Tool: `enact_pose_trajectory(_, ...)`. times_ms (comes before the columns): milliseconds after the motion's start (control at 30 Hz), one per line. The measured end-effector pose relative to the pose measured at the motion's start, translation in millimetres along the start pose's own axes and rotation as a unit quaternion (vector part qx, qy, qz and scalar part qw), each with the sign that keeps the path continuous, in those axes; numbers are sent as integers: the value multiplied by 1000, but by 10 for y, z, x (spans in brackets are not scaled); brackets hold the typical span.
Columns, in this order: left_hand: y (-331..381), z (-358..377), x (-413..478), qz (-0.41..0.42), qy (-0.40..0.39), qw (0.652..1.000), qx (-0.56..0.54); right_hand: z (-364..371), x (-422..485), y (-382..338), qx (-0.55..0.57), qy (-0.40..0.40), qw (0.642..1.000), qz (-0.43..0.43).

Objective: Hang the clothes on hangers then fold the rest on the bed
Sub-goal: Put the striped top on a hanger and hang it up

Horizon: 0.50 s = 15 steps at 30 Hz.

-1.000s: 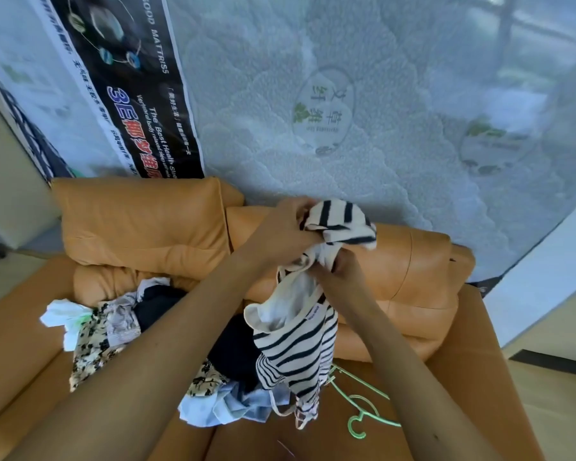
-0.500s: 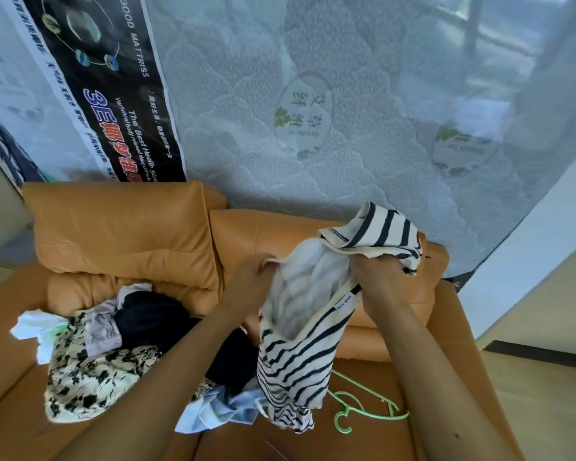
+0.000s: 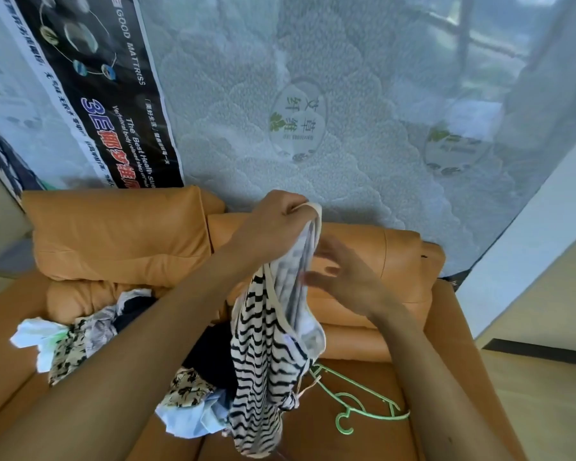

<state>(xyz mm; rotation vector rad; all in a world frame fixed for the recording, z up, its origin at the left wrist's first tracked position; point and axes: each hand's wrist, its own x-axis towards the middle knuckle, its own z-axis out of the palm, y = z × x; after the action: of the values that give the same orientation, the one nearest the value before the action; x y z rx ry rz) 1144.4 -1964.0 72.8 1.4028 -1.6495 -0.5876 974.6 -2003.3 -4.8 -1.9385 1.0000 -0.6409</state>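
Striped top (image 3: 263,344) hangs over the sofa (image 3: 113,234), gripped at its upper edge by the left hand (image 3: 273,221) so it drapes free. The right hand (image 3: 343,277), fingers spread and empty, sits beside it. Green hanger (image 3: 363,400) lies near right.

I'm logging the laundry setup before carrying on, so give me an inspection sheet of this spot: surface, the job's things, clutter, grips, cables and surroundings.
Surface: orange leather sofa, its seat partly covered by clothes.
Job's things: striped top held up above the seat, not on a hanger; green hanger lying on the seat to its right; clothes pile on the left part of the seat.
Clutter: nothing seen.
Grips: left hand grips the striped top's upper edge; right hand open, fingers spread beside the top, blurred, contact unclear.
Cables: nothing seen.
Surroundings: plastic-wrapped mattress standing behind the sofa; wooden floor at right.
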Motion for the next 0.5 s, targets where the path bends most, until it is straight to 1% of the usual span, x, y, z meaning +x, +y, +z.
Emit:
enact_pose_trajectory(33, 15, -21, -8, 1, 2, 1000, 8, 82, 32, -3, 4, -14, 1000, -14)
enact_pose_trajectory(67, 36, -50, -15, 6, 5, 1000, 15, 167, 66, 6, -2, -9, 1000, -27)
enact_pose_trajectory(133, 69, -146, -31, 14, 16, 999, 30, 304, 124, 37, -31, 21, 998, -44)
enact_pose_trajectory(233, 55, -379, -65, 4, 54, 996, 75, 381, 188, 157, -89, 42, 995, -29)
enact_pose_trajectory(300, -36, -586, -78, -5, 83, 989, 126, 332, 228, 247, -137, 44, 990, 0)
enact_pose_trajectory(400, -315, -926, -76, -12, 118, 966, 232, 72, 332, 288, -180, 73, 981, 26)
enact_pose_trajectory(500, -534, -1189, -114, -9, 136, 937, 323, -301, 469, 155, -212, 109, 971, 7)
